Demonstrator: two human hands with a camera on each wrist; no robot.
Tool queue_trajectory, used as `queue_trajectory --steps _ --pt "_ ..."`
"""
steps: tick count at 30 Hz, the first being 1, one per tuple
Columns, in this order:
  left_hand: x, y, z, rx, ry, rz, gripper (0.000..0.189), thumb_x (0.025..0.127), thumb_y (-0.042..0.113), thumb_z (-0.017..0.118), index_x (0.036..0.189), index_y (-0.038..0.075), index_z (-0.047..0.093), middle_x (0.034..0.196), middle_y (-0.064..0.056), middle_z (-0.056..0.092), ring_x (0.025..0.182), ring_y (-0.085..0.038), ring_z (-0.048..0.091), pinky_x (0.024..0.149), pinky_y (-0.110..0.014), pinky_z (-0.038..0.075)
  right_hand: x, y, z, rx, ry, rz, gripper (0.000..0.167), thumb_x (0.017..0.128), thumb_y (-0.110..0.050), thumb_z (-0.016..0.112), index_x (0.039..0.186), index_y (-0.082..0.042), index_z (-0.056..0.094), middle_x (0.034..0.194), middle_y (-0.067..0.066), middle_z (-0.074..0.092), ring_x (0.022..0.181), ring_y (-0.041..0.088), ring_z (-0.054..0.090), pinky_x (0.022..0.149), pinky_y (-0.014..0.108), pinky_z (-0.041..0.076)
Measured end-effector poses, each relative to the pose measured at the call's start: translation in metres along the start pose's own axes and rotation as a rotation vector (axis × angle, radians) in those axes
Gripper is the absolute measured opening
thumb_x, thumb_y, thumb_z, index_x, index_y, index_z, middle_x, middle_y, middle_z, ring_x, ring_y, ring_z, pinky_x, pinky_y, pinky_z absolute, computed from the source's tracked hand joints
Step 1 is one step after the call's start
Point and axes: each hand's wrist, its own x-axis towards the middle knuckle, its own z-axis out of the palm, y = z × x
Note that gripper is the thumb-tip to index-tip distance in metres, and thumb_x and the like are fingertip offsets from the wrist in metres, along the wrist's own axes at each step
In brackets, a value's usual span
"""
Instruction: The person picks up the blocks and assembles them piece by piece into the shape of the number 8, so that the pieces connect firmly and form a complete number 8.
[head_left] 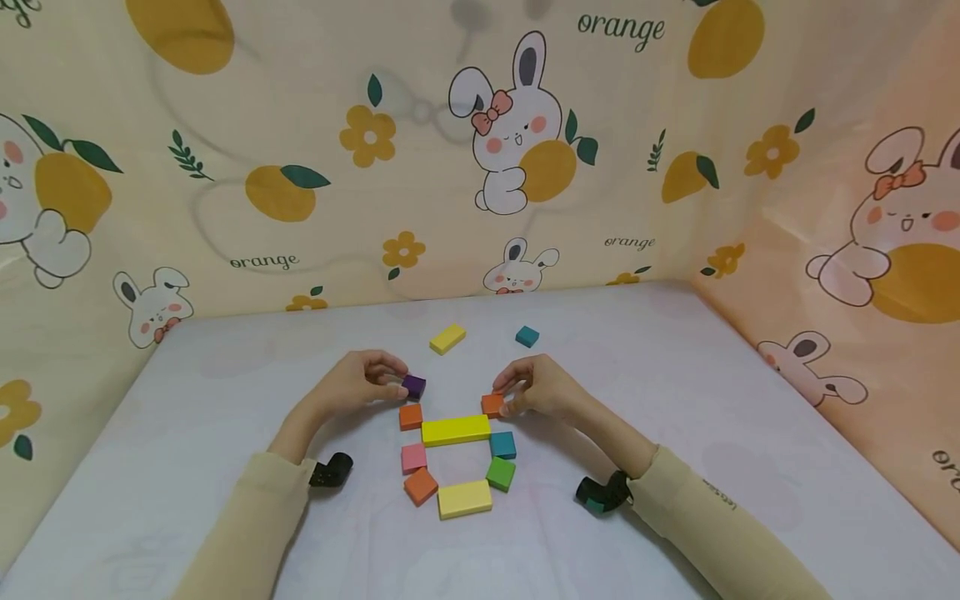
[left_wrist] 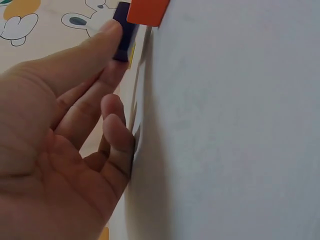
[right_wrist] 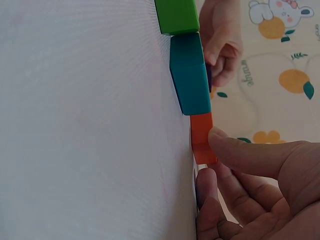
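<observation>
In the head view my left hand (head_left: pixel 367 379) pinches a purple block (head_left: pixel 414 387) between thumb and fingertips, just behind an orange block (head_left: pixel 410 417). The left wrist view shows the purple block (left_wrist: pixel 126 32) on edge between thumb and finger. My right hand (head_left: pixel 536 387) pinches another orange block (head_left: pixel 492 406) at the back right corner of a long yellow block (head_left: pixel 456 430). In the right wrist view that orange block (right_wrist: pixel 202 137) lines up beyond a teal block (right_wrist: pixel 191 75) and a green block (right_wrist: pixel 177 16).
Nearer me, a pink block (head_left: pixel 413 458), a tilted orange block (head_left: pixel 421 486), a pale yellow block (head_left: pixel 465 499), a green block (head_left: pixel 501 473) and a teal block (head_left: pixel 503 445) complete a loose ring. A yellow block (head_left: pixel 447 339) and small teal block (head_left: pixel 527 336) lie farther back, before the printed backdrop (head_left: pixel 435 50).
</observation>
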Motion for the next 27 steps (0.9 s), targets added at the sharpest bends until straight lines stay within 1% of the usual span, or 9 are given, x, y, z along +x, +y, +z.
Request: queue_trajectory --steps 3,6,8,14,19,27 --pt "-0.0012 0.0006 0.0019 0.015 0.005 0.012 0.034 0.083 0.024 0.081 0.113 0.015 0.068 0.105 -0.001 0.066 0.096 -0.024 0.056 0.089 -0.039 0.046 -0.0003 -0.0003 -0.0001 0.002 -0.001 0.004 0.029 0.073 0.004 0.084 0.098 -0.009 0.074 0.095 0.0 0.07 0.084 0.024 0.056 0.069 0.03 0.048" --pt "-0.0023 0.0008 0.0036 0.03 0.004 0.017 0.035 0.083 0.023 0.082 0.113 0.014 0.068 0.1 -0.003 0.064 0.092 -0.024 0.054 0.085 -0.039 0.044 -0.0004 0.0 -0.0005 0.006 -0.004 0.003 0.029 0.073 0.004 0.084 0.098 -0.009 0.074 0.095 0.0 0.07 0.084 0.025 0.056 0.069 0.03 0.048" --pt "-0.0027 0.0009 0.0047 0.033 0.005 0.01 0.035 0.082 0.023 0.083 0.113 0.014 0.068 0.098 -0.003 0.063 0.091 -0.024 0.053 0.083 -0.038 0.043 -0.0003 0.0001 -0.0008 0.005 -0.005 0.0 0.029 0.073 0.004 0.084 0.098 -0.009 0.074 0.095 0.0 0.07 0.084 0.024 0.055 0.069 0.03 0.047" --pt "-0.0024 0.0015 0.0057 0.043 0.001 0.011 0.035 0.081 0.022 0.083 0.112 0.014 0.068 0.103 -0.001 0.066 0.092 -0.023 0.055 0.087 -0.038 0.045 0.0009 0.0016 -0.001 0.003 -0.004 -0.01 0.029 0.074 0.004 0.083 0.098 -0.009 0.074 0.095 0.0 0.069 0.084 0.024 0.055 0.068 0.031 0.046" --pt "-0.0023 0.0015 0.0054 0.046 -0.004 0.006 0.035 0.081 0.022 0.084 0.111 0.015 0.069 0.102 -0.001 0.066 0.093 -0.023 0.055 0.089 -0.039 0.046 0.0014 0.0026 -0.0006 0.0 -0.001 -0.008 0.029 0.073 0.003 0.084 0.098 -0.01 0.074 0.095 0.0 0.069 0.083 0.024 0.055 0.067 0.031 0.046" --pt "-0.0027 0.0004 0.0044 0.02 -0.022 0.012 0.034 0.081 0.019 0.083 0.111 0.014 0.069 0.106 0.0 0.067 0.096 -0.023 0.057 0.093 -0.041 0.046 0.0016 0.0029 -0.0009 0.002 -0.005 -0.008 0.029 0.073 0.002 0.084 0.097 -0.01 0.074 0.094 0.001 0.069 0.083 0.024 0.055 0.067 0.031 0.045"
